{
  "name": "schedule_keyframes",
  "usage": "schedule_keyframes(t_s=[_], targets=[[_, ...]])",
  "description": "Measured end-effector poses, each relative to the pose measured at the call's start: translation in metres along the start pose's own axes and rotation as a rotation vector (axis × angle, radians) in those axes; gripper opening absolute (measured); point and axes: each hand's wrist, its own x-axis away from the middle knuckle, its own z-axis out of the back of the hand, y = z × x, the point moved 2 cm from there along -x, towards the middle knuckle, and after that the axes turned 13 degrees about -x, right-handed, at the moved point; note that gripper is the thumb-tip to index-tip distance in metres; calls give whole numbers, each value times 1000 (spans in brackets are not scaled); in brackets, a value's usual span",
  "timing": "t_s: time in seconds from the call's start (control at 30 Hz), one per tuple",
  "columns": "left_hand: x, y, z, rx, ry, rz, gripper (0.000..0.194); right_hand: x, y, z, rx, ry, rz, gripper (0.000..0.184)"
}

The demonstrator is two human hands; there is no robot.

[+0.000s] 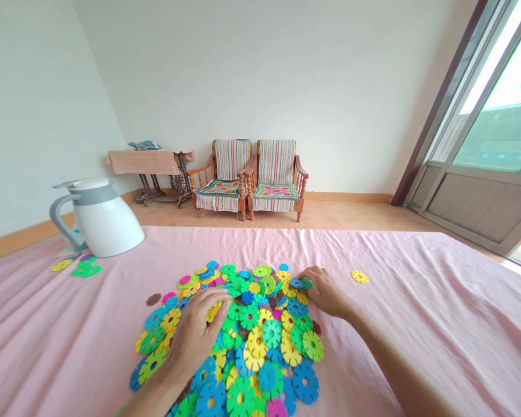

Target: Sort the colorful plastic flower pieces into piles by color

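A wide pile of colourful notched plastic discs lies on the table in front of me, in green, blue, yellow, pink and brown. My left hand rests over the pile's left side, fingers bent and thumb apart. A yellow disc shows in the gap between that thumb and the fingers, apparently lying on the pile. At the pile's far right edge is my right hand, its fingers loosely bent and apart. Its fingertips touch the discs there, beside a blue disc; the undersides of the fingers are hidden.
A pink cloth with wrinkles covers the table. At the left stands a white jug with grey handle, with some discs near it. One yellow disc lies alone at right. Beyond the table are two wooden chairs.
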Motion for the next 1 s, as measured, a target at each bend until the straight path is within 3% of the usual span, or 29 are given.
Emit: schedule_keyframes(t_s=[0.23, 0.5, 0.7, 0.8, 0.9, 1.0], targets=[[-1, 0, 0, -8, 1, 4, 22, 0, 18, -2, -83, 134, -21, 19], [-2, 3, 3, -22, 10, -4, 22, 0, 68, 30, -99, 459, -193, 26], [-1, 3, 2, -25, 6, 1, 21, 2, 75, 38, -80, 618, -250, 41], [-2, 3, 1, -22, 4, 2, 21, 2, 60, 29, -86, 539, -170, 37], [-2, 2, 0, -18, -1, -1, 22, 1, 34, 12, -132, 339, -20, 35], [-2, 1, 0, -18, 0, -1, 22, 4, 7, -2, -146, 157, 109, 46]])
